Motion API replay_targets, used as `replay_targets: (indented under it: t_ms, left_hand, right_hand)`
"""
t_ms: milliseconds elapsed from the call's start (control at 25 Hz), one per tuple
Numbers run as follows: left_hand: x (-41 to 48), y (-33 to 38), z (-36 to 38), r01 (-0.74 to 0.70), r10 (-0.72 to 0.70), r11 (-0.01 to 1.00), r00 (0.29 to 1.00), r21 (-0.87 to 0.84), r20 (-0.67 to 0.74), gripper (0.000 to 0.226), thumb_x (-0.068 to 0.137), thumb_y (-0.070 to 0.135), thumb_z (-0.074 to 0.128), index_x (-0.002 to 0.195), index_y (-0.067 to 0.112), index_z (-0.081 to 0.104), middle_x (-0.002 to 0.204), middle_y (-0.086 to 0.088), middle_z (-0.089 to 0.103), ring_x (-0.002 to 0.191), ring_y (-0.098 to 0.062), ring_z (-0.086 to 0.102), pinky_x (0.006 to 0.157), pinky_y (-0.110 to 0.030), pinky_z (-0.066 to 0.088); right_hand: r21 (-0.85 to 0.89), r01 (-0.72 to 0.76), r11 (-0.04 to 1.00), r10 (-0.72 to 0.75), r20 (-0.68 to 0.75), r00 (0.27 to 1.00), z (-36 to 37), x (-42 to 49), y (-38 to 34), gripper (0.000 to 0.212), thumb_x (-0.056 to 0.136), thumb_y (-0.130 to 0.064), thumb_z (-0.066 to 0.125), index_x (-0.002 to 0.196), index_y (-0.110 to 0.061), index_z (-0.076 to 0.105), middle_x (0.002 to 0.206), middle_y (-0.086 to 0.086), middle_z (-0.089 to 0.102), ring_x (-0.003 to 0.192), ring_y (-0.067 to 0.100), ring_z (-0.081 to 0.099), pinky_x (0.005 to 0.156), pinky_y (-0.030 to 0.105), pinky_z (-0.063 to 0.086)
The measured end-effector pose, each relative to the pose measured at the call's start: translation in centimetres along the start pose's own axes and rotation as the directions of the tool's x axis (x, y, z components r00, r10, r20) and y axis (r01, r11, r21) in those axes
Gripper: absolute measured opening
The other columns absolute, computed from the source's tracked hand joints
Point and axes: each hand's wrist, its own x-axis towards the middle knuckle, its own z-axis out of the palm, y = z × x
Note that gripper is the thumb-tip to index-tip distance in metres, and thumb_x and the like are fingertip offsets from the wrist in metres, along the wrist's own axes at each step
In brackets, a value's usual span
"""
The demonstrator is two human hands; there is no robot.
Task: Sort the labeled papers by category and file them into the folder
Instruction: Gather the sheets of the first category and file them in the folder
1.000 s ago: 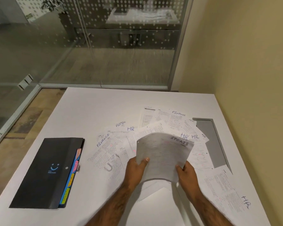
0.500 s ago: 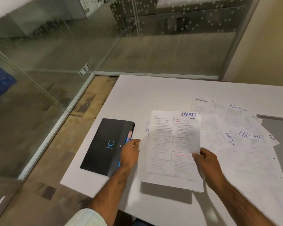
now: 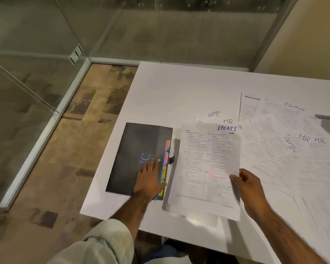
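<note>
Now the left hand [image 3: 148,179] lies flat on the black folder [image 3: 131,149], near its right edge. Its fingers are straight and spread a little, and it holds nothing. The fingertips reach up to the blue smiley face [image 3: 145,156] on the cover.

The folder is closed and lies near the left edge of the white desk [image 3: 179,88]. Coloured tabs [image 3: 165,162] stick out along its right side, pink at the top, then yellow lower down.

The right hand [image 3: 250,189] pinches a small stack of printed sheets, the SPORTS papers [image 3: 204,168]. Thumb and fingers curl round the right edge of the stack. The word SPORTS is written in blue at the top. The stack is just beside the folder, on its right. Its bottom edge is blurry, so I cannot tell if it touches the desk.

More loose papers [image 3: 293,159] lie spread over the right part of the desk, on top of each other. Some say HR, some say ADMIN, and one far sheet says FINANCE [image 3: 294,107].

A pale sleeve [image 3: 103,244] covers the left arm. A glass wall [image 3: 46,44] stands past the desk, and a brown floor [image 3: 65,149] shows on the left.
</note>
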Motion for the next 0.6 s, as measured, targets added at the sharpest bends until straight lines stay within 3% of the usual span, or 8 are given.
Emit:
replay_targets:
  t_ms: [200, 320, 600]
  left_hand:
    - [0.3, -0.3, 0.1, -0.041, 0.043, 0.999, 0.996, 0.025, -0.081, 0.082, 0.095, 0.058, 0.053, 0.158, 0.016, 0.021, 0.165, -0.009, 0.025, 0.148, -0.032, 0.033, 0.115, -0.044, 0.037]
    - [0.7, -0.3, 0.4, -0.04, 0.045, 0.998, 0.995, 0.057, -0.089, 0.081, 0.093, 0.058, 0.055, 0.155, 0.014, 0.027, 0.162, -0.012, 0.031, 0.143, -0.033, 0.039, 0.111, -0.045, 0.041]
    - [1.3, 0.1, 1.1, -0.026, 0.041, 0.995, 0.988, 0.101, -0.149, 0.07, 0.092, 0.048, 0.056, 0.149, 0.012, 0.036, 0.151, -0.014, 0.044, 0.127, -0.032, 0.052, 0.097, -0.042, 0.05]
  right_hand:
    - [0.018, -0.024, 1.0, 0.025, -0.066, 0.998, 1.9, -2.5, 1.3, 0.013, 0.093, -0.009, 0.063, 0.095, 0.004, 0.065, 0.097, 0.024, 0.073, 0.092, 0.047, 0.07, 0.075, 0.046, 0.054]
    - [0.013, -0.019, 1.0, 0.02, -0.087, 0.996, 2.2, -3.3, 1.0, 0.01, 0.095, -0.009, 0.062, 0.093, 0.0, 0.067, 0.093, 0.017, 0.076, 0.091, 0.042, 0.072, 0.084, 0.057, 0.057]
    - [0.042, -0.026, 0.999, 0.03, -0.113, 0.993, 2.5, -3.9, 1.3, 0.011, 0.095, -0.009, 0.062, 0.096, 0.0, 0.068, 0.093, 0.016, 0.076, 0.092, 0.043, 0.072, 0.088, 0.061, 0.056]
